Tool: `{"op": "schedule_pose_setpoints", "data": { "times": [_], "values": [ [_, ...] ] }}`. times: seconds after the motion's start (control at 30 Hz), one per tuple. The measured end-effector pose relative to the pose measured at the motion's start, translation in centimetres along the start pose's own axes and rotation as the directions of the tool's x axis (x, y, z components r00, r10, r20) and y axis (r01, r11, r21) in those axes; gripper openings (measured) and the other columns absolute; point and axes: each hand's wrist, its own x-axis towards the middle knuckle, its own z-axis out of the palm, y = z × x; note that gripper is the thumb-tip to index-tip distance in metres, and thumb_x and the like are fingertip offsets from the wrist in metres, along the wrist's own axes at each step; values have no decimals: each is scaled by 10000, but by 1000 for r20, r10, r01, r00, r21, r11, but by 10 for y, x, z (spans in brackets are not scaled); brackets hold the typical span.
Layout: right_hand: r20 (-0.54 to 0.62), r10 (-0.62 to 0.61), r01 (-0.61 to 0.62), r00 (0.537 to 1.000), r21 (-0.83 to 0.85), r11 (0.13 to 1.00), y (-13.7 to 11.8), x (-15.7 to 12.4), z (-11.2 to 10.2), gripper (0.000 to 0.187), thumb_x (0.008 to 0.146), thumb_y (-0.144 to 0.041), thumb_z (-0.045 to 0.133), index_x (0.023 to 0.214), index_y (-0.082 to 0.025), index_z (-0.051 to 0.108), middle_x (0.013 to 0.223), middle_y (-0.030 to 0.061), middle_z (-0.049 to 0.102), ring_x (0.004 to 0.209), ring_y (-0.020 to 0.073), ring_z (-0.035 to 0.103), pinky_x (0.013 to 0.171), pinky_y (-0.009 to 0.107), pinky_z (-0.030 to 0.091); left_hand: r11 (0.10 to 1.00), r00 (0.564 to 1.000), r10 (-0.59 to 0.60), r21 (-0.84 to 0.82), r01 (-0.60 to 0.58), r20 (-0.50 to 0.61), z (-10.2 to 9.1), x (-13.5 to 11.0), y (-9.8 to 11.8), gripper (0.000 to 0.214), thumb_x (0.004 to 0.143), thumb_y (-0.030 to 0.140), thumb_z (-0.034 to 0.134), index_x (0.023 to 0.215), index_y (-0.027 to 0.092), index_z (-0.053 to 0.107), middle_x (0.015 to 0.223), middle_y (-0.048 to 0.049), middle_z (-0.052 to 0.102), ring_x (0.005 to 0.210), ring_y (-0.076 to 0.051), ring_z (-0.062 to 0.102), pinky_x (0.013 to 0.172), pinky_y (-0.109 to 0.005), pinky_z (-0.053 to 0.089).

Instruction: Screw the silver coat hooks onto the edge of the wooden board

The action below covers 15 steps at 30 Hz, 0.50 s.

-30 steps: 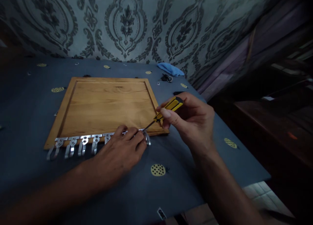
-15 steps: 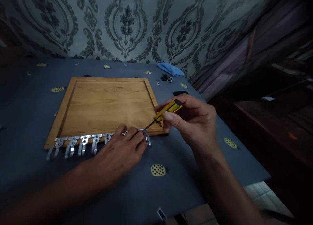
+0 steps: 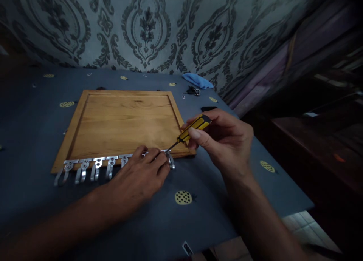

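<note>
A framed wooden board (image 3: 127, 121) lies flat, a silver metal hook rail (image 3: 105, 159) along its near edge with several hooks hanging over that edge. My left hand (image 3: 144, 174) is closed over the rail's right part, fingers curled and pressing on it, hiding some hooks. In my right hand (image 3: 231, 142) is a yellow and black screwdriver (image 3: 194, 128), pinched by the handle between thumb and fingers. It tilts down to the left, its shaft tip meeting the rail near the right end hook, close to my left fingertips. Any screw under the tip is hidden.
The table (image 3: 215, 223) has a blue-grey cover with a pineapple print. Toward the back right lie a blue cloth (image 3: 198, 80), keys on a ring (image 3: 193, 90) and a small black object (image 3: 209, 108). A patterned wall (image 3: 146, 30) stands behind; the table's edge drops off at the right.
My right hand and the screwdriver's handle have shifted very slightly, with a small turn of the handle. My left hand, the rail and the board have stayed put.
</note>
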Motion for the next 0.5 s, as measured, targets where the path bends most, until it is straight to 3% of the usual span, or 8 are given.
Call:
{"op": "schedule_pose_setpoints", "data": {
  "times": [0.3, 0.5],
  "values": [
    [-196, -117, 115, 974, -19, 993, 4, -5, 4, 336, 740, -522, 877, 765, -263, 665, 698, -29, 659, 461, 101, 559, 417, 261, 490, 1000, 999, 18, 13, -17, -42, 0, 0, 0, 287, 949, 195, 665, 1219, 104, 632, 1215, -97, 698, 1137, -267, 595, 1003, -426, 398],
    [-138, -53, 52, 989, -6, 999, 4, -4, 5, 359, 677, -450, 939, 751, -252, 649, 672, -43, 633, 481, 107, 580, 432, 254, 491, 1000, 999, 21, 17, -21, -32, 2, -1, -1, 290, 961, 194, 647, 1238, 113, 614, 1232, -93, 680, 1159, -268, 577, 1019, -422, 383]
  ]
}}
